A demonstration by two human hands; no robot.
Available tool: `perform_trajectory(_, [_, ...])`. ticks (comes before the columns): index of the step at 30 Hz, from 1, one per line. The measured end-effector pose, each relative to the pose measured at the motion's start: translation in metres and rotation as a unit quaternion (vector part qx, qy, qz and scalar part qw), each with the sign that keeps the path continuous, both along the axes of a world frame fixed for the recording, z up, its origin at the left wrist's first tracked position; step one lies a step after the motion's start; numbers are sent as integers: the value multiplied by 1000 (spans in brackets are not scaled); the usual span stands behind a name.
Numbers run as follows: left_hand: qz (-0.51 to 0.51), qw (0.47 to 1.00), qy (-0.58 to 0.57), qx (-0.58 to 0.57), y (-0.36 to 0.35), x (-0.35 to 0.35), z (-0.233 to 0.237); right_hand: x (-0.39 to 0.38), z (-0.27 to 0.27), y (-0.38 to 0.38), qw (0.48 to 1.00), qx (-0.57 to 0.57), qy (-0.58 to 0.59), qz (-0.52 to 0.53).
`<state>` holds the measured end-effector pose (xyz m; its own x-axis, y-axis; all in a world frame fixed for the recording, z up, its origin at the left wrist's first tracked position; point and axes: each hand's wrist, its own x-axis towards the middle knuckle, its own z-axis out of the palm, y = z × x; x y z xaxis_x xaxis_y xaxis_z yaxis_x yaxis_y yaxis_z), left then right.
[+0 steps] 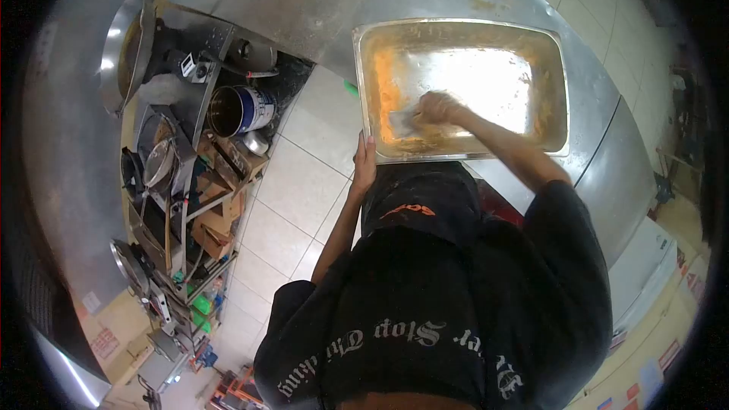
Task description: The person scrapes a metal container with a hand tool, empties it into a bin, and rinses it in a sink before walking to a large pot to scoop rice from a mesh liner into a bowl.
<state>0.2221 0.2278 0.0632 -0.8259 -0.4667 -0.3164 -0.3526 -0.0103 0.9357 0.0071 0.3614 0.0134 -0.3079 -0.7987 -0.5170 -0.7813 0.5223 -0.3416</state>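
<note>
My black shirt (410, 288); right hand (438, 108) closed on grey piece (402, 121) inside metal tray (486, 68); left hand (365, 168) at rim (364, 91), grip unclear

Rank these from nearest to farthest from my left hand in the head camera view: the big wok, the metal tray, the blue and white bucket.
1. Metal tray: touching your left hand at its near left corner.
2. Blue and white bucket: to the left.
3. Big wok: farther left.
</note>
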Motion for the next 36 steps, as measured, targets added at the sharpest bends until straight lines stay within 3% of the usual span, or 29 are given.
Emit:
perform_trajectory(1, [-14, 1000, -16, 7, 0, 1, 1, -7, 9, 2, 1000, 1, 21, -21])
perform_trajectory(2, [-7, 1000, -19, 8, 0, 5, -2, -22, 45, 5, 990, 134, -49, -23])
perform_trajectory(4, [3, 1000, 22, -8, 1, 2, -16, -41, -42, 34, 995, 51, -87, -22])
perform_trajectory(7, [13, 1000, -3, -2, 1, 7, -36, 24, -42, 5, 996, -1, -10, -83])
perform_trajectory(9, [3, 1000, -5, -16, 0, 6, -28, 21, -30, 11, 996, -14, 4, -88])
perform_trajectory(11, [-12, 999, -9, -29, 1, 9, -21, -5, 49, 21, 982, 108, -83, -128])
perform_trajectory(13, [-6, 1000, 5, -1, 3, 3, -18, -3, 35, 19, 983, 81, -79, -143])
perform_trajectory(15, [-12, 1000, 7, 5, 2, 3, -22, 26, -13, 5, 992, -6, 8, -127])
perform_trajectory(19, [-34, 999, 0, 6, 0, 1, -12, -5, 79, 3, 983, 97, -70, -138])
perform_trajectory(21, [-20, 1000, 11, 8, 3, -3, -11, -9, 33, 3, 986, 107, -42, -123])
perform_trajectory(23, [-6, 1000, 16, 13, 6, -1, -13, 13, -34, -3, 988, -71, 77, -115])
perform_trajectory(28, [-31, 999, -10, -13, 1, 6, -30, -61, 44, 3, 992, 40, 45, -115])
perform_trajectory(32, [-37, 999, -27, -18, 3, 2, -19, -66, -16, -38, 995, -31, 71, -57])
perform_trajectory(34, [-46, 999, -11, -14, -2, 3, -15, -62, 32, -47, 995, 13, 58, -86])
perform_trajectory(36, [-50, 998, -2, -33, -2, 2, -12, -96, 39, -29, 994, 17, 62, -88])
